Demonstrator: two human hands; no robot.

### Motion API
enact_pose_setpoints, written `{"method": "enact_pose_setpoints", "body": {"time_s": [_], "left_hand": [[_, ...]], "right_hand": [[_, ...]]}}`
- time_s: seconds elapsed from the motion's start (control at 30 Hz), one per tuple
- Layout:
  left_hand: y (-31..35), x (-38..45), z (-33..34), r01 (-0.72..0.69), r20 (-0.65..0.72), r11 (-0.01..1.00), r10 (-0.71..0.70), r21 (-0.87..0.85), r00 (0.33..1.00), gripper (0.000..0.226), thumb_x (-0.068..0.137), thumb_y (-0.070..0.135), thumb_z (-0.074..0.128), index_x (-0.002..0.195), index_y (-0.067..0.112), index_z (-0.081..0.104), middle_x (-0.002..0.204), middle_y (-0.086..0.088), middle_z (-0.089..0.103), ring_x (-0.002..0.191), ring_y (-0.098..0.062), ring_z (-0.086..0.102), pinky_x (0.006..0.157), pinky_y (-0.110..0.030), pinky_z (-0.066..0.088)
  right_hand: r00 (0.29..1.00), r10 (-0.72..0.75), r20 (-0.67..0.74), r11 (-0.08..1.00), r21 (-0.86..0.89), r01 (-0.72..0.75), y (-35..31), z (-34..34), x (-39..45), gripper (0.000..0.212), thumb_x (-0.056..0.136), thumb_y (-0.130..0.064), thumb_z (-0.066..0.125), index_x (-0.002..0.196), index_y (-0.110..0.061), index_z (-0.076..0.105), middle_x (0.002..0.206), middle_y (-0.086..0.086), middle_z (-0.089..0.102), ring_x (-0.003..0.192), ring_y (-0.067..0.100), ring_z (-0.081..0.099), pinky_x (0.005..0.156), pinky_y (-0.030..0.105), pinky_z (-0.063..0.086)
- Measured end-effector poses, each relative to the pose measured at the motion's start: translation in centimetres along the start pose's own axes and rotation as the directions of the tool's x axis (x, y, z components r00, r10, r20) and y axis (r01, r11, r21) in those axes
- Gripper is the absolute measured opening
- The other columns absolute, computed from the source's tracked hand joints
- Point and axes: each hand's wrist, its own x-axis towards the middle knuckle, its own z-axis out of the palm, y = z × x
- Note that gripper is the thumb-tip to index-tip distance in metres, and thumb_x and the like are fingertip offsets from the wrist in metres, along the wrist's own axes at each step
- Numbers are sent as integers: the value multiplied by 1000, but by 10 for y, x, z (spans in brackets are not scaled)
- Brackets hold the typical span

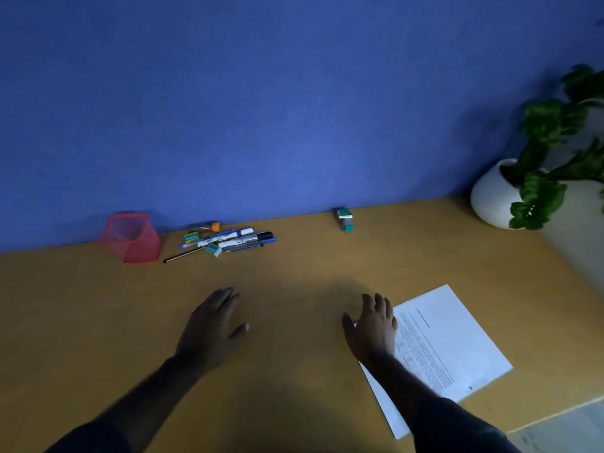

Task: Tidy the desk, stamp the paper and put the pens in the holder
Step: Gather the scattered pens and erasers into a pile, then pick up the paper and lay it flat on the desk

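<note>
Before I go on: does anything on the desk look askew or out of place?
Yes. The pens lie in a loose heap beside the red mesh holder, not in it. The paper sits skewed to the desk edge. The stamp lies alone by the wall.

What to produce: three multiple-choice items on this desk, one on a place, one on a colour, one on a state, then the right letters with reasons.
1. Where does the stamp stand?
A. by the wall
B. on the paper
C. in the holder

2. What colour is the holder?
A. white
B. red
C. green

3. What state are the pens in?
A. standing in the holder
B. held in a hand
C. lying loose on the desk

Answers: 1 A, it stands at the desk's far edge, apart from the paper. 2 B, its mesh is red. 3 C, they lie in a heap beside the holder, and both hands are open.
</note>
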Motion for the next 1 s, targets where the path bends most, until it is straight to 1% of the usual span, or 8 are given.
{"method": "enact_pose_setpoints", "body": {"time_s": [0.1, 0.2, 0.3, 0.47, 0.6, 0.7, 0.83, 1.0], "left_hand": [[22, -11, 3, -26, 3, 1000, 26, -6, 1000, 60, 89, 40, 68, 140, 11, 52, 152, -6, 44, 144, -23, 37, 114, -37, 35], [44, -22, 10, -32, 24, 999, 33, -26, 999, 59, 90, 41, 66, 141, 14, 51, 151, -1, 43, 143, -19, 36, 114, -34, 33], [69, -30, 18, -29, 57, 997, 33, -65, 998, 58, 90, 42, 63, 140, 16, 49, 148, 2, 43, 141, -18, 37, 113, -33, 34], [120, -43, 39, -39, 114, 996, 48, -82, 992, 60, 89, 48, 58, 142, 25, 43, 146, 7, 40, 136, -15, 38, 111, -30, 33], [146, -45, 56, -67, 140, 993, 80, -98, 987, 60, 91, 49, 57, 143, 25, 40, 148, 7, 39, 136, -14, 37, 112, -30, 33], [156, -46, 64, -53, 141, 992, 69, -114, 988, 59, 91, 48, 59, 142, 26, 40, 146, 8, 41, 135, -13, 37, 111, -29, 35], [158, -47, 68, -13, 146, 991, 32, -132, 989, 58, 90, 48, 59, 141, 26, 41, 145, 8, 41, 135, -13, 38, 111, -31, 35], [152, -50, 68, 60, 128, 985, -40, -162, 991, 59, 89, 46, 63, 139, 24, 44, 144, 5, 43, 134, -17, 40, 111, -32, 35]], "right_hand": [[999, 43, 14, 999, -21, -43, 12, -3, -12, 57, 86, -50, 54, 128, -13, 42, 135, 10, 43, 130, 30, 33, 104, 44, 33], [988, -17, 152, 1000, -18, 20, 17, 0, -21, 52, 90, -44, 51, 132, -15, 40, 140, 8, 39, 132, 27, 33, 104, 42, 34], [973, -60, 222, 998, -2, 62, 20, 0, -25, 46, 93, -27, 49, 135, -13, 39, 145, 9, 33, 135, 28, 29, 106, 43, 35], [940, -254, 229, 967, 65, 246, 32, -21, -10, 49, 87, -1, 48, 134, -15, 47, 137, 6, 44, 129, 26, 39, 101, 38, 43], [769, -381, 514, 863, -102, 496, 42, -43, 13, 91, 74, -15, 77, 148, -26, 25, 158, -1, 20, 145, 25, 14, 110, 51, 33], [691, -366, 624, 785, -192, 589, 41, -47, 22, 110, 62, -24, 88, 149, -27, 22, 158, 1, 19, 144, 27, 17, 109, 56, 32], [671, -411, 617, 703, -255, 664, 33, -42, 35, 107, 56, -30, 90, 144, -25, 30, 145, 1, 39, 132, 27, 34, 101, 52, 39], [675, -420, 606, 669, -296, 682, 30, -37, 44, 82, 60, -42, 86, 130, -25, 48, 131, 2, 48, 123, 26, 40, 100, 49, 37]]}}
